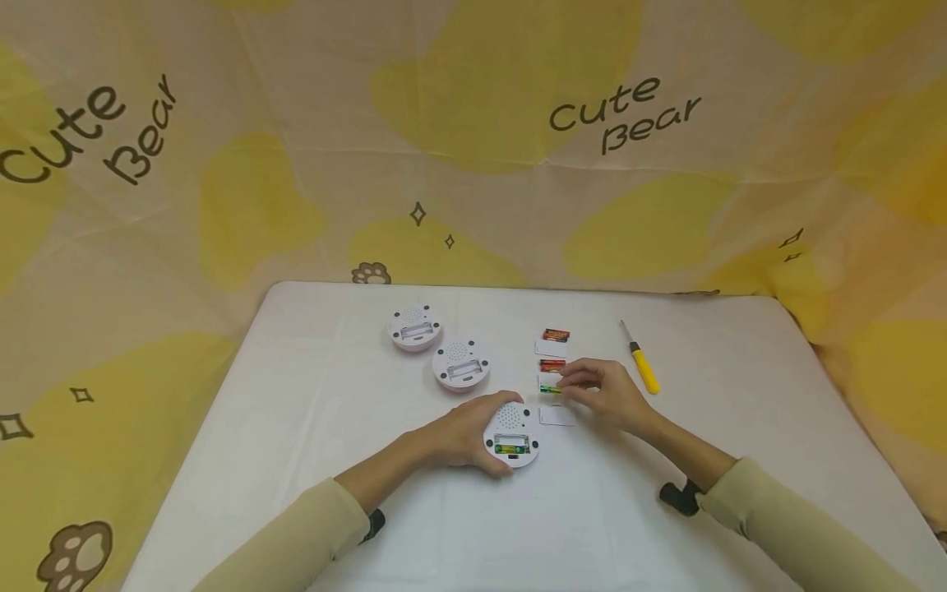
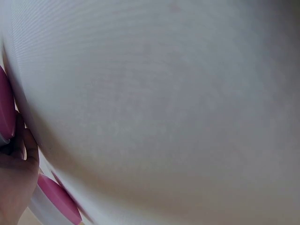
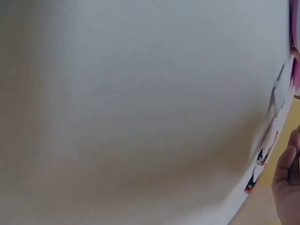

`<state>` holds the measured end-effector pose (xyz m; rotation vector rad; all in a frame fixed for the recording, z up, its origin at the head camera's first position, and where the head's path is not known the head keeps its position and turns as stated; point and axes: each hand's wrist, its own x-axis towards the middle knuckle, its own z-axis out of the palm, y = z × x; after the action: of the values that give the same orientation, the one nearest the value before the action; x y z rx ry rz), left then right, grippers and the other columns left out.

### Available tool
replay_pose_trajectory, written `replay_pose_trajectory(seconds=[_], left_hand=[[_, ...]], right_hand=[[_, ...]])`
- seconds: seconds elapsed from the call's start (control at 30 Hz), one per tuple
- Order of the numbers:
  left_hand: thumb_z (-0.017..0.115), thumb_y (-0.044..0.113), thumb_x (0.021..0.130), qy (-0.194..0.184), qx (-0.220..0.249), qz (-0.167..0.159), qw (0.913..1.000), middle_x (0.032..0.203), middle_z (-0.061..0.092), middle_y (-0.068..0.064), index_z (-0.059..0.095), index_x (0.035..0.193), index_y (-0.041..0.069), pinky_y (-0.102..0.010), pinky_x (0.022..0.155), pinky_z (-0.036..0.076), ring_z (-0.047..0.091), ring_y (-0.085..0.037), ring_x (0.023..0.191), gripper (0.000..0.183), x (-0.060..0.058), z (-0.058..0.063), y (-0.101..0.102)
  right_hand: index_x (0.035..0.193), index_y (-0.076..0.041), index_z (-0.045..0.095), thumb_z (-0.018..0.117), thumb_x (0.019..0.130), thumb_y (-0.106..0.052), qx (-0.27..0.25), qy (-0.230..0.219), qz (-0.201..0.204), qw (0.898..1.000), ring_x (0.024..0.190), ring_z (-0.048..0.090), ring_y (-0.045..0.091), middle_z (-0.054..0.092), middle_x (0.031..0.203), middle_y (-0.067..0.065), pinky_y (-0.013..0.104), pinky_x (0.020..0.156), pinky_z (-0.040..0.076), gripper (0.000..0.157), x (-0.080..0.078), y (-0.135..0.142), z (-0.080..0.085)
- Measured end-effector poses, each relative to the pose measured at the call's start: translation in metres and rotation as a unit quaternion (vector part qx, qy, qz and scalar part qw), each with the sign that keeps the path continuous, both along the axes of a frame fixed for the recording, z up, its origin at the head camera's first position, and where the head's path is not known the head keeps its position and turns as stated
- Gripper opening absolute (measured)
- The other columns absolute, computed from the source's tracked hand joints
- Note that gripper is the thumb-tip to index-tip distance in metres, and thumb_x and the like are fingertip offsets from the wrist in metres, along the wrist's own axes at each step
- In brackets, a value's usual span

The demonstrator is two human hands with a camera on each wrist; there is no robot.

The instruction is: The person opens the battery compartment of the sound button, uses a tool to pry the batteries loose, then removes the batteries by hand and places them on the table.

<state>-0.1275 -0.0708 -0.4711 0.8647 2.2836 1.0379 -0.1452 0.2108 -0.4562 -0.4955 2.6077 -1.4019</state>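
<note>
My left hand (image 1: 468, 433) grips a round white device (image 1: 510, 415) by its side, with the underside facing up. Speaker holes, dark feet and an uncovered battery compartment show on it; one green battery (image 1: 511, 450) lies in the lower slot, and the upper slot holds nothing. Between the thumb and fingertips of my right hand (image 1: 610, 396), just right of and above the device, I pinch another green battery (image 1: 550, 390). In the left wrist view, the device's pink side (image 2: 5, 105) shows beside my fingers. The right wrist view catches my bent fingers (image 3: 285, 168) at its edge.
Two similar devices, one nearer (image 1: 460, 367) and one farther (image 1: 414, 329), sit upside down with uncovered compartments. Red batteries (image 1: 556, 335) lie near small white covers (image 1: 556, 416). A yellow-handled screwdriver (image 1: 644, 368) lies right of my right hand. A patterned cloth (image 1: 473, 189) hangs behind the table.
</note>
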Motion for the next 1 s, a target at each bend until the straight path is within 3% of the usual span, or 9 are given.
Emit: replay_pose_trajectory(seconds=[0.13, 0.37, 0.77, 1.0], left_hand=[[0.089, 0.039, 0.067, 0.004, 0.002, -0.001, 1.0, 0.13, 0.052, 0.012, 0.039, 0.147, 0.022, -0.034, 0.102, 0.04, 0.049, -0.007, 0.114, 0.096, 0.0, 0.0, 0.0], [0.089, 0.038, 0.067, 0.01, 0.008, -0.005, 0.9999, 0.131, 0.052, 0.011, 0.039, 0.147, 0.02, -0.033, 0.102, 0.04, 0.049, -0.007, 0.114, 0.096, -0.001, -0.001, 0.0], [0.09, 0.038, 0.067, 0.007, 0.014, -0.007, 0.9999, 0.13, 0.053, 0.01, 0.039, 0.147, 0.019, -0.033, 0.101, 0.041, 0.05, -0.007, 0.113, 0.097, -0.001, -0.001, 0.0], [0.09, 0.038, 0.067, 0.006, 0.008, -0.006, 0.9999, 0.131, 0.052, 0.011, 0.039, 0.148, 0.02, -0.033, 0.102, 0.04, 0.049, -0.007, 0.114, 0.097, -0.002, -0.002, 0.001]], right_hand=[[0.11, 0.001, 0.071, 0.075, 0.087, -0.005, 0.021, 0.006, -0.006, 1.0, 0.094, 0.07, 0.023, 0.074, 0.097, 0.006, 0.037, 0.09, 0.053, 0.024, -0.001, 0.002, -0.004], [0.106, -0.004, 0.072, 0.076, 0.087, -0.007, 0.067, 0.022, -0.001, 0.998, 0.09, 0.066, 0.018, 0.074, 0.093, -0.001, 0.02, 0.081, 0.052, 0.02, -0.002, 0.003, -0.01], [0.108, -0.006, 0.071, 0.076, 0.085, -0.003, 0.115, 0.065, 0.054, 0.99, 0.084, 0.063, 0.012, 0.073, 0.096, -0.002, 0.025, 0.075, 0.053, 0.023, -0.002, 0.001, -0.013], [0.11, -0.005, 0.071, 0.076, 0.085, -0.003, 0.121, 0.093, 0.051, 0.987, 0.086, 0.063, 0.013, 0.073, 0.1, 0.0, 0.027, 0.077, 0.053, 0.025, 0.0, 0.0, -0.011]])
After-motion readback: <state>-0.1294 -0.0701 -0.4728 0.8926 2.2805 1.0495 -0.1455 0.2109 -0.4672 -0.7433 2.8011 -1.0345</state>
